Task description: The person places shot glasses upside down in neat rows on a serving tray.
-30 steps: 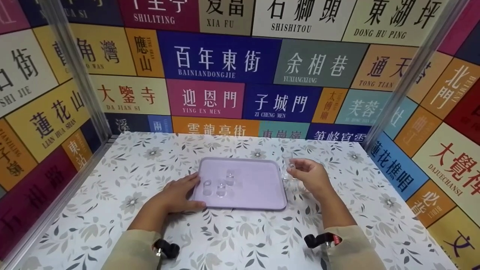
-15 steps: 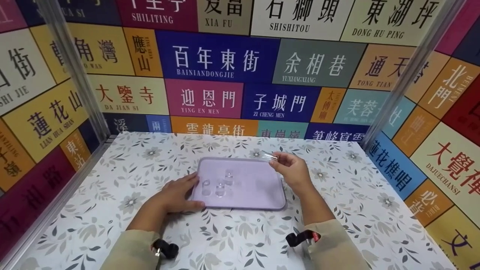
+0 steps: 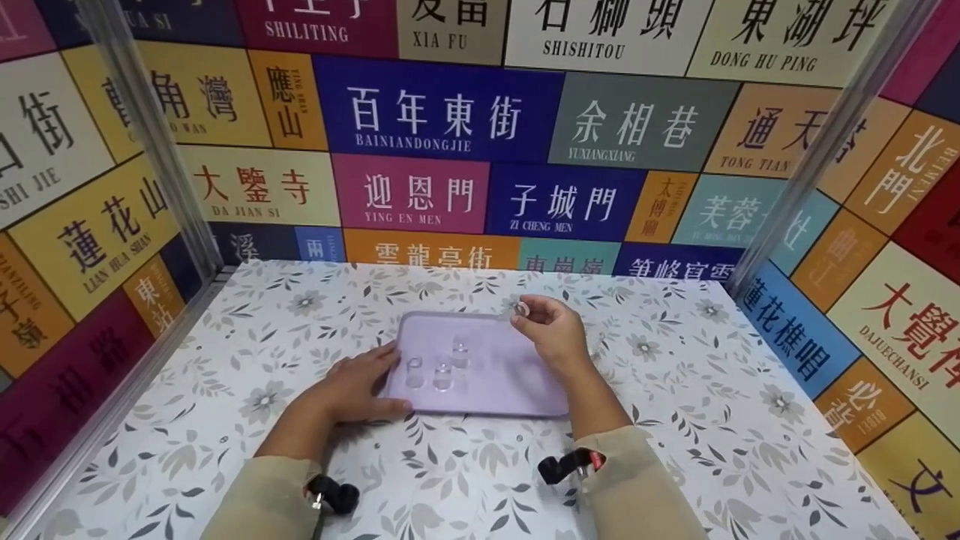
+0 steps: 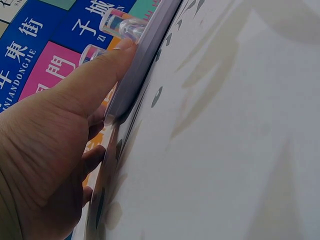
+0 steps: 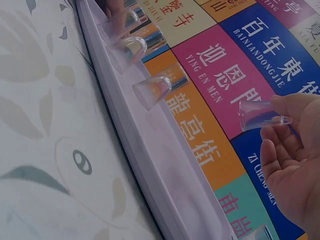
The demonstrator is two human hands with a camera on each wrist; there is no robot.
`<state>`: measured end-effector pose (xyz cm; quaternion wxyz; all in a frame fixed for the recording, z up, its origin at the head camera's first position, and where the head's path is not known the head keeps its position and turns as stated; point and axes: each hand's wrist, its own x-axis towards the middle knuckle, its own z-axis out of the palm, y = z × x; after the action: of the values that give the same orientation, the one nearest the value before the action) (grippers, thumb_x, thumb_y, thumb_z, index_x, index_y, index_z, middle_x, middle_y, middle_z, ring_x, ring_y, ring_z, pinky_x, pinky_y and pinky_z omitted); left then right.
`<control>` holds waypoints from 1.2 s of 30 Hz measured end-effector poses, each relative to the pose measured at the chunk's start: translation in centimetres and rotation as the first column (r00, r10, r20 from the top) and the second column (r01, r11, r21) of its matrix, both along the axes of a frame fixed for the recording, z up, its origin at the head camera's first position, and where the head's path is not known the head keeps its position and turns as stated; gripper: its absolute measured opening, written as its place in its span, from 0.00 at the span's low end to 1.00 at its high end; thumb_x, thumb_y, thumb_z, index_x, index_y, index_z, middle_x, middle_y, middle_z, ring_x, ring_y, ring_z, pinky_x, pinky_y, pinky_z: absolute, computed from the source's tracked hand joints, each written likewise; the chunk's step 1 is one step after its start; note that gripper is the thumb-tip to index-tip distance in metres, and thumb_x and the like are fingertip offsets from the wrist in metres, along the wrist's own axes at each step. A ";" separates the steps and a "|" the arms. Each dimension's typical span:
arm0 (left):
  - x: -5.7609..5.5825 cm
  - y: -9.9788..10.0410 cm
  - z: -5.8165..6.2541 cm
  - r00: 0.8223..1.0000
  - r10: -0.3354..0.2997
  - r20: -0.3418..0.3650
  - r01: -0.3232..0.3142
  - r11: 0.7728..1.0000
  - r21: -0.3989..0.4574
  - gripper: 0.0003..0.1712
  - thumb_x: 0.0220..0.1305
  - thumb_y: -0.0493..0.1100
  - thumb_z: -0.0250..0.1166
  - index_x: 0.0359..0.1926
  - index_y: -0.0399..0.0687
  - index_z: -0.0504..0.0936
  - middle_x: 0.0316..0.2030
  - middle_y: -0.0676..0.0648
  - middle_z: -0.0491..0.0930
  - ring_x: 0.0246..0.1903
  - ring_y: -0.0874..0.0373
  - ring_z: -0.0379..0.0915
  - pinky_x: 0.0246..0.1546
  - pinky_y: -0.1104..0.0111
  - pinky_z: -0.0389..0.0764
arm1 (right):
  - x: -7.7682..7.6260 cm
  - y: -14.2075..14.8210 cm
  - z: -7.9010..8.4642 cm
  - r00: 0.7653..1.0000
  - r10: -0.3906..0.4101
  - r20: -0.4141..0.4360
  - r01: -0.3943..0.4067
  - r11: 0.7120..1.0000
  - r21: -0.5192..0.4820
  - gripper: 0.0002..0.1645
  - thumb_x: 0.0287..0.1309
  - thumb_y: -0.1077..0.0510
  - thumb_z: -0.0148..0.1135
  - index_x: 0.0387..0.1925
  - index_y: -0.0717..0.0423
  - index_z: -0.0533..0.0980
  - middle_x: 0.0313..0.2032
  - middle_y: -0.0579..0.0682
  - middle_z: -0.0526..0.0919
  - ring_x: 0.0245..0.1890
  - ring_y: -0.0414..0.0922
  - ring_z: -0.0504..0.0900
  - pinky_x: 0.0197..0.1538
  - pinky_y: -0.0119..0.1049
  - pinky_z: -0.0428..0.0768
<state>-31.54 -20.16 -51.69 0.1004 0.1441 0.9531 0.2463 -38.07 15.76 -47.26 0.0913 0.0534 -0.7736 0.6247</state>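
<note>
A lilac tray (image 3: 495,386) lies on the table, with three small clear cups standing toward its left: one at the back (image 3: 460,352), one in front of it (image 3: 442,377), one at far left (image 3: 415,373). My left hand (image 3: 360,386) grips the tray's near left corner, thumb along the front rim and fingers at the side. In the left wrist view the thumb (image 4: 107,70) overlaps the rim. My right hand (image 3: 556,334) pinches another clear cup (image 5: 255,116) between thumb and fingers, above the tray's back right part. In the head view this cup is mostly covered by fingers.
Another clear object (image 5: 260,234) peeks in at the bottom of the right wrist view. A white floral cloth (image 3: 300,304) covers the table. Panels of coloured place-name signs (image 3: 442,112) rise behind and at both sides, with clear corner posts (image 3: 165,150).
My right hand has come left from beside the tray, carrying the clear cup to above its back right part. The left hand and the three cups on the tray have stayed put.
</note>
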 end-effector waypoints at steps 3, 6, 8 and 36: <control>0.0 0.0 0.0 1.000 0.010 0.011 -0.010 1.000 0.007 0.66 0.54 0.80 0.72 0.86 0.64 0.55 0.88 0.61 0.45 0.87 0.41 0.43 0.85 0.33 0.42 | -0.4 -0.9 -0.4 1.000 0.005 0.011 -0.005 1.000 0.031 0.24 0.60 0.59 0.78 0.58 0.57 0.86 0.48 0.52 0.90 0.48 0.44 0.86 0.48 0.26 0.87; 0.0 -0.2 -0.1 0.999 0.022 0.027 -0.023 1.000 0.010 0.66 0.53 0.81 0.72 0.86 0.66 0.54 0.87 0.62 0.44 0.87 0.40 0.41 0.84 0.33 0.41 | -0.4 -1.5 -0.7 0.999 0.026 0.018 -0.027 0.998 0.065 0.23 0.60 0.60 0.78 0.57 0.55 0.87 0.49 0.53 0.91 0.50 0.44 0.86 0.49 0.27 0.86; -0.1 -0.3 -0.1 0.999 0.029 0.030 -0.030 1.000 0.010 0.66 0.53 0.81 0.71 0.86 0.68 0.54 0.87 0.63 0.43 0.87 0.39 0.41 0.84 0.32 0.42 | -0.5 -1.7 -0.8 0.999 0.043 0.025 -0.045 0.995 0.089 0.23 0.59 0.60 0.78 0.57 0.56 0.87 0.50 0.54 0.92 0.50 0.44 0.86 0.50 0.27 0.85; 0.0 -0.1 -0.1 1.000 0.026 0.015 -0.026 1.000 0.016 0.66 0.53 0.81 0.72 0.86 0.66 0.56 0.87 0.63 0.45 0.87 0.41 0.42 0.85 0.34 0.41 | 0.6 -2.4 -2.6 0.970 0.192 0.147 -0.219 0.954 0.204 0.32 0.54 0.66 0.75 0.63 0.54 0.83 0.56 0.54 0.89 0.56 0.50 0.85 0.64 0.43 0.84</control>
<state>-31.52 -20.31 -51.77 0.1030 0.1308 0.9522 0.2562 -37.51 13.35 -49.81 -0.0294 0.1041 -0.8319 0.5442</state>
